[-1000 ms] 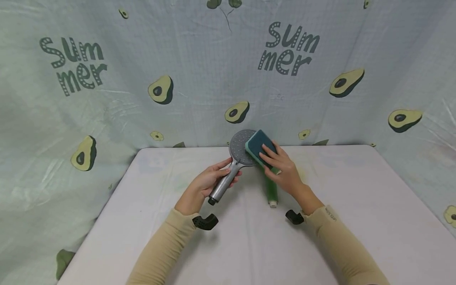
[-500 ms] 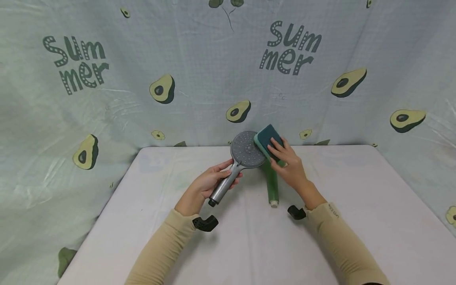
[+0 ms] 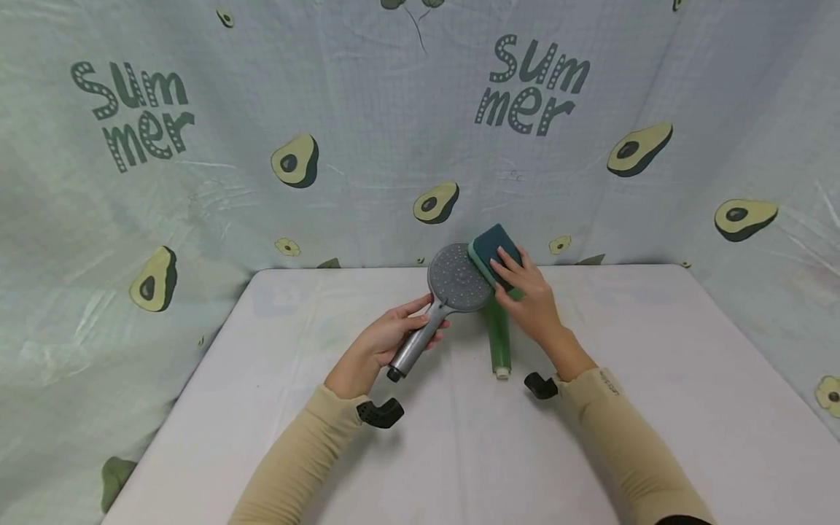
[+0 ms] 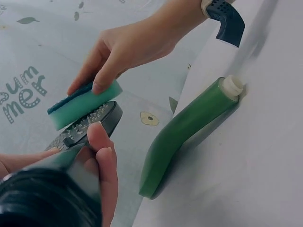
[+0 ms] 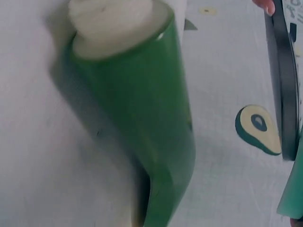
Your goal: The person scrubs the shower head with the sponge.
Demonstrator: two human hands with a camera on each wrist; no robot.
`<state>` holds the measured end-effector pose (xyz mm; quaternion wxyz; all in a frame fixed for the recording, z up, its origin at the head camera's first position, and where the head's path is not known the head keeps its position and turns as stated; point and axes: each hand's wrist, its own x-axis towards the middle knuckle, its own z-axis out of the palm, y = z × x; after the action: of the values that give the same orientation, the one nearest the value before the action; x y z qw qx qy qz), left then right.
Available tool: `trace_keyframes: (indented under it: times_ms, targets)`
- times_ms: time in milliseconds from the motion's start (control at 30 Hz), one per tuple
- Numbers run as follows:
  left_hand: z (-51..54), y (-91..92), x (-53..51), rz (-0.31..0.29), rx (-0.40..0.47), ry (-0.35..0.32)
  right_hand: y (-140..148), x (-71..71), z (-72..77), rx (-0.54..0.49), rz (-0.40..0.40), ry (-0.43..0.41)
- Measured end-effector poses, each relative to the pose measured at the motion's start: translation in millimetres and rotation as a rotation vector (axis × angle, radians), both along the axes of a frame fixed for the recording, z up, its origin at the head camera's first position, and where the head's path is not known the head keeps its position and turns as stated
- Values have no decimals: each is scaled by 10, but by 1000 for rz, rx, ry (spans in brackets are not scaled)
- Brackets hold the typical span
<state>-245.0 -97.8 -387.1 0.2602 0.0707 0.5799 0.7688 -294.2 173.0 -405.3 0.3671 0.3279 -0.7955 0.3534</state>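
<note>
We have the shower head in the left hand, its fingers curled round the handle near the neck, its studded face turned up. The right hand pinches the sponge between thumb and fingers, green side to the upper right part of that face. Both things are held above the table, in front of the curtain.

As far as we can judge, the setting-up is done: each thing is in hand and the two are brought together, so the wiping looks underway. How much of the face has been gone over we cannot tell, as no dirt, foam or wet patch stands out (the grey studs look alike everywhere). Putting both things down seems left to do. The green tube lies on the table nearby, touched by neither hand.

The sponge's underside is hidden, so we cannot say how firmly it presses, or whether it quite touches all along. The tube's far end is covered in the head view; in the right wrist view it is blurred and cut off, with the sponge clipped at the edge. The handle is a dark blur in the left wrist view.
</note>
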Motion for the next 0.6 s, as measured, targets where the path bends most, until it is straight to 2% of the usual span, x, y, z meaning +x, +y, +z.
trace_keyframes:
  times_ms: [200, 433, 600]
  targets:
    - [3, 6, -1, 1, -8, 11, -34, 35, 33, 94, -13, 12]
    - [-11, 23, 5, 0, -19, -6, -68, 1, 46, 24, -59, 3]
    - [-24, 60, 5, -10, -13, -14, -151, 4, 86, 136, -26, 79]
